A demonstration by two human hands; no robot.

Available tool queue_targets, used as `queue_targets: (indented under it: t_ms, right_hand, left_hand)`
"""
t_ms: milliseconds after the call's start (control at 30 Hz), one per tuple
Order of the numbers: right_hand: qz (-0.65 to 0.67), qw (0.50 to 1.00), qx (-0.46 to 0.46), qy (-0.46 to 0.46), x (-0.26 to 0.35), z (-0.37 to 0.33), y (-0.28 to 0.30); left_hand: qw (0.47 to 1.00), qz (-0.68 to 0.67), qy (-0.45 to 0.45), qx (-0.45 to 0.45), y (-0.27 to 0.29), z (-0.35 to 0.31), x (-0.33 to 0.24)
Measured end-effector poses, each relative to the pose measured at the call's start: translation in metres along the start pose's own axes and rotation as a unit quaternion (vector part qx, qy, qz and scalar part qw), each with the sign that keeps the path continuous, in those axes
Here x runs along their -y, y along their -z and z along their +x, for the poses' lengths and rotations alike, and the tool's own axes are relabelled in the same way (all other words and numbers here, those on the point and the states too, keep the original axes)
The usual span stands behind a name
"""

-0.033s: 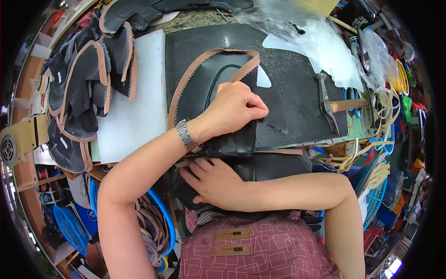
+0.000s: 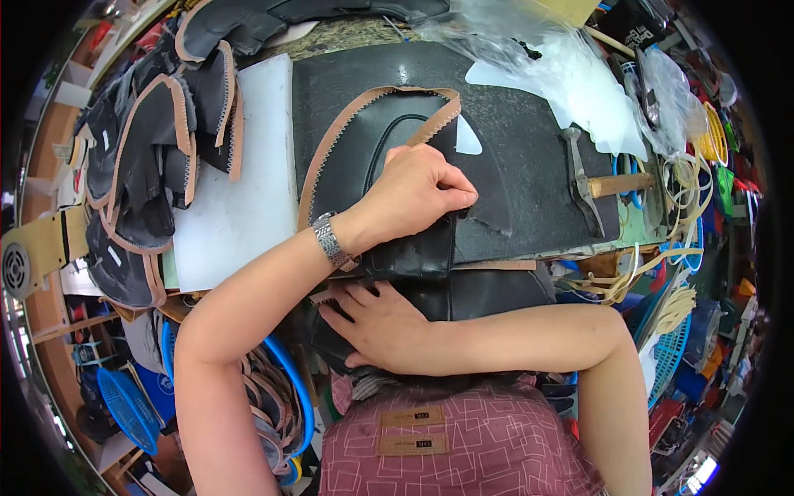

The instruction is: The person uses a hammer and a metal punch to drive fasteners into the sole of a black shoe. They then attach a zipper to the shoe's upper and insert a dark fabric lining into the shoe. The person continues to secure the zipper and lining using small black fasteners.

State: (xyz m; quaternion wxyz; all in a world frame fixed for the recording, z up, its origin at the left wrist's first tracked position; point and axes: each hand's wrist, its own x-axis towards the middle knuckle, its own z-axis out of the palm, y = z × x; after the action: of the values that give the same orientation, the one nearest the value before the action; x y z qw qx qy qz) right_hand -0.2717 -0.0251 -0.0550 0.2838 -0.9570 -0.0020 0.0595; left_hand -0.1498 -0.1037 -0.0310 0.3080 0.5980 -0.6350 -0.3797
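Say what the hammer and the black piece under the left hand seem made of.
Hammer head: probably steel, grey with metallic sheen. Hammer handle: likely wood, matte light brown with darker streaks. Black piece: leather or synthetic, smooth, softly shiny; can't tell which.

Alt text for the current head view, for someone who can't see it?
A person's left hand, pinched closed, is over a black piece with tan zigzag edging; the right hand lies spread on black material nearer the body. A hammer lies to the right, partly on a dark mat, and a white sheet is at the left.
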Motion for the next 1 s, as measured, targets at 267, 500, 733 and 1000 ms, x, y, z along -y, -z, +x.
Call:
queue_targets:
  t_ms: [267, 500, 733, 1000]
  right_hand:
    - [0.061, 0.989, 0.024, -0.134, -0.020, -0.061, 0.046]
    - [0.031, 0.975, -0.207, -0.076, -0.018, -0.092, 0.039]
    - [0.107, 0.904, -0.377, -0.174, -0.050, -0.115, 0.108]
    - [0.147, 0.814, -0.442, -0.347, -0.081, -0.104, 0.092]
  left_hand:
    - [0.998, 0.017, -0.048, -0.027, -0.002, -0.005, 0.009]
    - [0.999, -0.026, -0.046, -0.007, 0.004, -0.007, 0.007]
    - [0.987, -0.152, 0.039, 0.043, 0.019, -0.010, 0.001]
    - [0.978, -0.163, -0.030, 0.130, 0.027, -0.008, 0.001]
